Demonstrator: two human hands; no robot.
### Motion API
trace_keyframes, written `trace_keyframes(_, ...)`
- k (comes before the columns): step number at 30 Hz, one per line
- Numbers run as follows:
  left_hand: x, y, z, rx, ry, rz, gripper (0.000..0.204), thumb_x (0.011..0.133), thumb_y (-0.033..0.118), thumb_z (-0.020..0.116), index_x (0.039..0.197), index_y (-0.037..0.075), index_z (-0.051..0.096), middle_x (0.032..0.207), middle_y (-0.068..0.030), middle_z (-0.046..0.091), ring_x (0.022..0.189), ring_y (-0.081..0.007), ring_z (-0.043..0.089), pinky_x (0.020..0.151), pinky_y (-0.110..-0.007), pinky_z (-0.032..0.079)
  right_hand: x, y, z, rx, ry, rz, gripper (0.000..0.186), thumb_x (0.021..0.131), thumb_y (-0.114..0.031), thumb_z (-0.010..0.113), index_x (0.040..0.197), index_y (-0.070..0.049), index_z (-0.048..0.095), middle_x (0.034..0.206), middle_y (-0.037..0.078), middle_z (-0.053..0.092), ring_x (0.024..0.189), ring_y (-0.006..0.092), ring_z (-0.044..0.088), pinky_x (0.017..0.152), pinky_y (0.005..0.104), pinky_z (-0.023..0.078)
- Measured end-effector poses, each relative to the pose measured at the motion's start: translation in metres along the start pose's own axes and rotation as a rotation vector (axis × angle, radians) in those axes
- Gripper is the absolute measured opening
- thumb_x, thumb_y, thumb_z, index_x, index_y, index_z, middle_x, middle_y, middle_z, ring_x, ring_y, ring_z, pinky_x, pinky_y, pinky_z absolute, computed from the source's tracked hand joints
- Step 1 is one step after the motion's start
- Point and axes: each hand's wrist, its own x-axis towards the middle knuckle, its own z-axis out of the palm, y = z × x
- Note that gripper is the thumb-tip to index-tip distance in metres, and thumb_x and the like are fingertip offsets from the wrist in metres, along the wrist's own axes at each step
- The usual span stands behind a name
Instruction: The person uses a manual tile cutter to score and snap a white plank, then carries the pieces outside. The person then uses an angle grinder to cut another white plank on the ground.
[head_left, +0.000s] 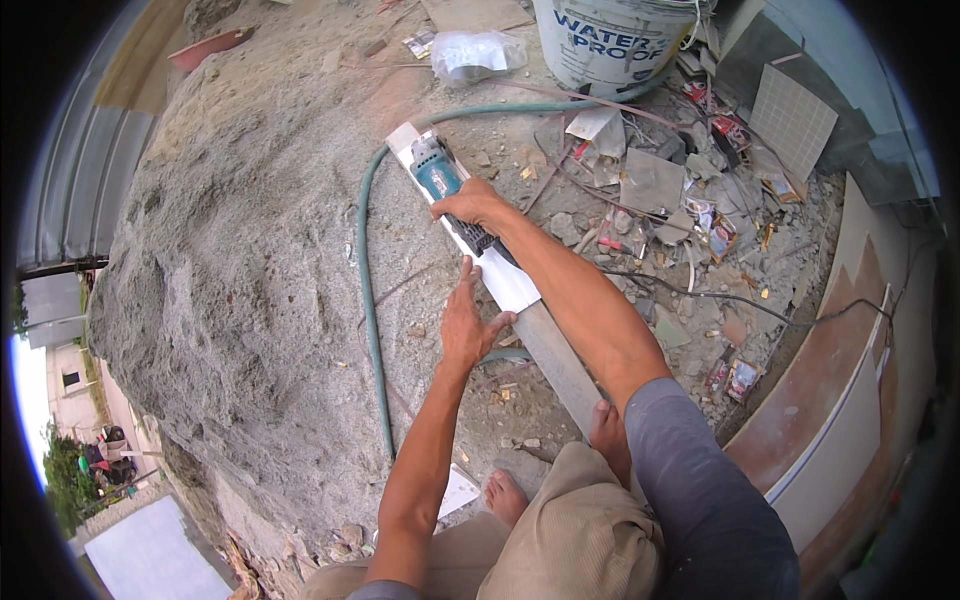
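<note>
My right hand (475,203) is wrapped round the body of a teal and black angle grinder (436,178). The grinder lies along a narrow white tile strip (508,284), its metal head toward the far end; its disc cannot be made out. Under the strip runs a long grey plank (560,365), slanting back toward my bare feet. My left hand (468,325) is open, fingers and thumb spread, touching the left edge and near corner of the white strip. My right forearm passes over the plank.
A large mound of grey sand (240,270) rises on the left. A green hose (366,270) curves round the work spot. Behind stands a white bucket (605,45). Broken tiles and litter (655,180) cover the right side, crossed by a black cord (720,295). Boards (835,430) lean at far right.
</note>
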Motion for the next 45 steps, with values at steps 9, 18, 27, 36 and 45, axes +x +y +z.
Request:
trace_keyframes(9,0.001,0.004,0.0,-0.006,-0.014,-0.022,0.099,0.069,0.029,0.092,0.149,0.001,0.041,0.168,-0.0091,0.03,0.138,-0.0379,0.048,0.113,-0.048,0.042,0.001,0.01,0.001,-0.027,0.037,0.009,0.041,0.061,-0.026,0.087,0.084,0.004,0.072,0.082,0.014,0.071,0.066,0.0218,0.066,0.059,0.0337,0.052)
trace_keyframes(18,0.0,0.003,-0.001,0.016,-0.006,-0.017,0.098,0.069,0.028,0.092,0.148,0.001,0.041,0.168,-0.0091,0.031,0.138,-0.0378,0.048,0.113,-0.048,0.042,-0.015,0.007,-0.003,-0.021,0.007,0.005,0.042,0.06,-0.028,0.088,0.083,0.004,0.072,0.082,0.015,0.071,0.067,0.0221,0.067,0.059,0.0347,0.052)
trace_keyframes(27,0.0,0.004,0.0,0.019,-0.005,0.003,0.097,0.07,0.028,0.092,0.147,-0.001,0.041,0.168,-0.0092,0.03,0.137,-0.0377,0.048,0.113,-0.048,0.042,-0.014,0.017,-0.002,-0.008,0.013,-0.003,0.041,0.06,-0.027,0.087,0.083,0.003,0.072,0.082,0.015,0.071,0.067,0.0223,0.067,0.06,0.0344,0.053)
trace_keyframes(36,0.001,0.002,0.0,0.002,-0.01,-0.001,0.102,0.068,0.028,0.093,0.15,-0.001,0.039,0.167,-0.0116,0.031,0.141,-0.0383,0.045,0.116,-0.048,0.04,-0.021,0.021,-0.001,-0.006,0.025,0.011,0.038,0.062,-0.025,0.087,0.082,0.003,0.072,0.082,0.015,0.071,0.066,0.0216,0.066,0.059,0.0346,0.052)
trace_keyframes(45,0.0,0.004,0.0,-0.009,-0.015,-0.019,0.1,0.069,0.029,0.092,0.147,-0.003,0.04,0.167,-0.0109,0.031,0.139,-0.0392,0.047,0.114,-0.049,0.041,-0.031,0.021,-0.003,-0.01,0.022,0.005,0.038,0.061,-0.026,0.087,0.08,0.003,0.072,0.081,0.015,0.07,0.066,0.0216,0.065,0.059,0.0353,0.051)
